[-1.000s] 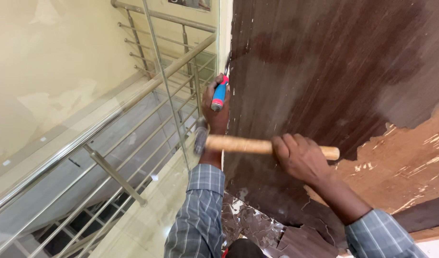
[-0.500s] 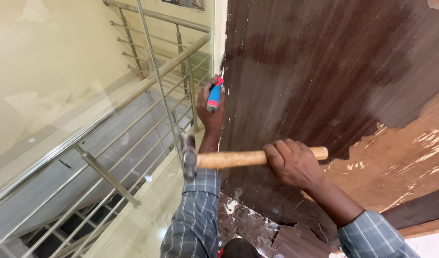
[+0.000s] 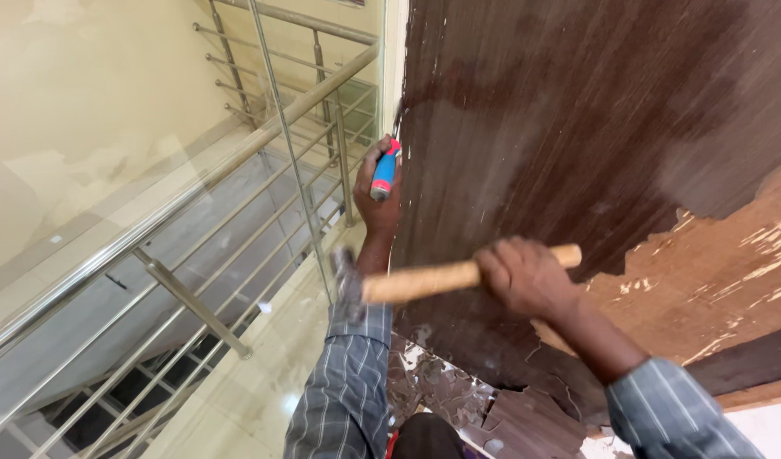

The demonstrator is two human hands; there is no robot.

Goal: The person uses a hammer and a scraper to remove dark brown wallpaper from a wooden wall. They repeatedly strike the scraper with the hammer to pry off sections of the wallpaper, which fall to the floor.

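Note:
My left hand [image 3: 375,189] grips a tool with a blue and red handle [image 3: 384,172], its tip set against the left edge of a dark brown laminated panel [image 3: 560,119]. My right hand [image 3: 521,276] is closed around the wooden handle of a hammer [image 3: 433,280]. The hammer lies level, and its metal head [image 3: 349,285] hangs below my left wrist, away from the tool's butt. Lower right on the panel, the laminate is torn off and bare light brown wood [image 3: 713,280] shows.
A steel stair railing [image 3: 237,161] with horizontal bars runs along the left, over a stairwell and a cream wall. Broken laminate pieces [image 3: 458,399] lie on the pale glossy floor [image 3: 263,374] at the panel's foot.
The hammer has swung down and back from the tool's butt; its head now sits lower, below my left wrist. My left hand still holds the tool at the panel edge.

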